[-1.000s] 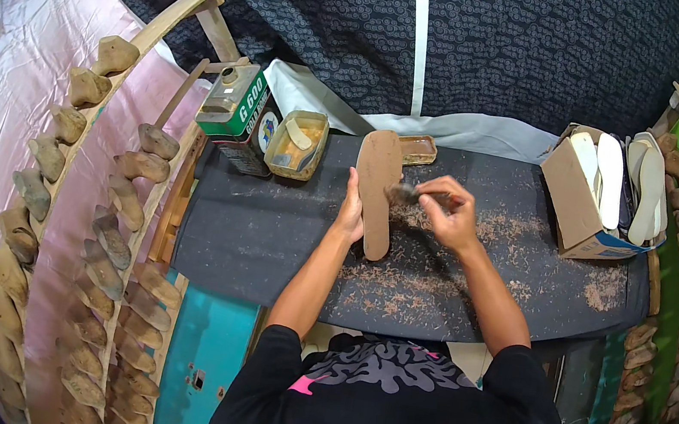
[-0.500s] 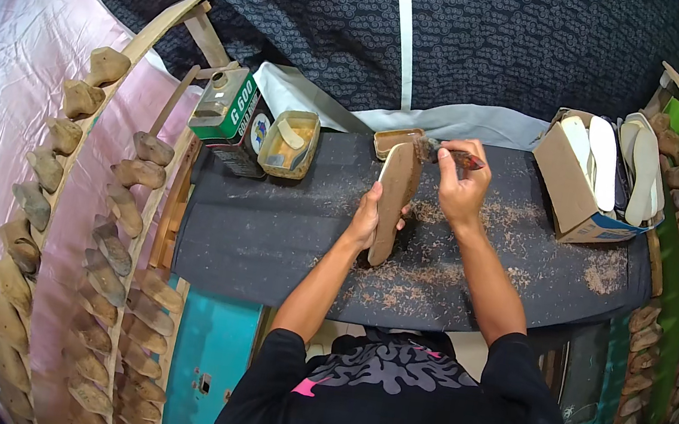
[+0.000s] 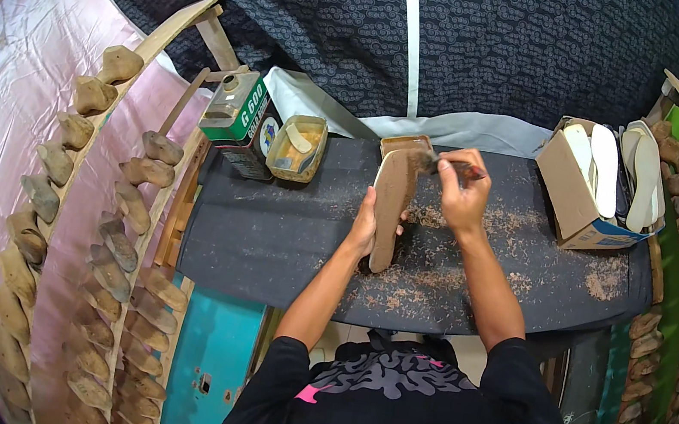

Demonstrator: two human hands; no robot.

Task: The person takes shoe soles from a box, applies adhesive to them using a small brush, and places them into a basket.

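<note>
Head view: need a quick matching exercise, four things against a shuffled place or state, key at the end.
Things
1. brown sole
2. brush
3. cardboard box
4. metal can

Places or states
A. at the right end of the table, with pale soles standing in it
B. held in the left hand
C. green and dark, at the far left of the table
D. held in the right hand

Pairs: 1-B, 2-D, 3-A, 4-C
</note>
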